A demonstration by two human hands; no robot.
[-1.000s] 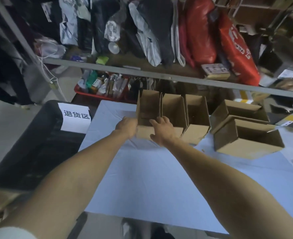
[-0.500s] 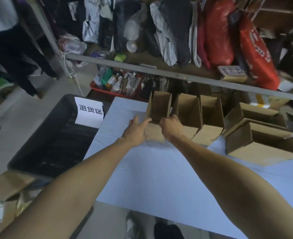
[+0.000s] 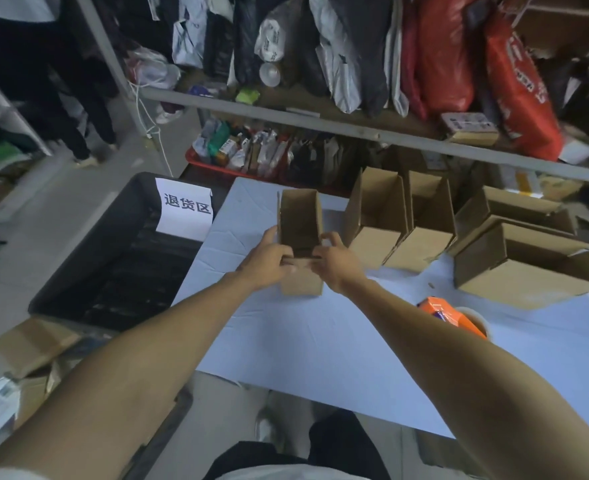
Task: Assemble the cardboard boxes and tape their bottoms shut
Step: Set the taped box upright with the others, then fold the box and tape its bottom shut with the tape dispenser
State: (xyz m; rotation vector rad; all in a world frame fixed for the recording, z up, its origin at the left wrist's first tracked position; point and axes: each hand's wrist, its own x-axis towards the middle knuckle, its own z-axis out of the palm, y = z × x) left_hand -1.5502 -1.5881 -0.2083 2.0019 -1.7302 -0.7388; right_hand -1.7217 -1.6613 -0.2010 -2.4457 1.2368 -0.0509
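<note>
A small brown cardboard box (image 3: 300,220) stands open-topped on the pale table (image 3: 320,334), apart from the others. My left hand (image 3: 269,258) grips its left near edge and my right hand (image 3: 334,263) grips its right near edge, fingers curled over the front flap. Two more open boxes (image 3: 376,216) (image 3: 424,223) stand side by side to the right. Further right, two larger boxes (image 3: 525,268) (image 3: 514,211) lie on their sides. An orange tape dispenser (image 3: 452,315) with a tape roll lies on the table beside my right forearm.
A black bin (image 3: 113,258) with a white paper sign (image 3: 185,209) stands left of the table. Flat cardboard (image 3: 33,344) lies on the floor at lower left. A metal rack rail (image 3: 320,124) crosses behind, with hanging bags above and a red tray (image 3: 217,168) of packets below. A person's legs (image 3: 75,109) stand at far left.
Both hands have pulled the leftmost box away from the row toward me and to the left. The view has shifted, and the tape dispenser now shows.
</note>
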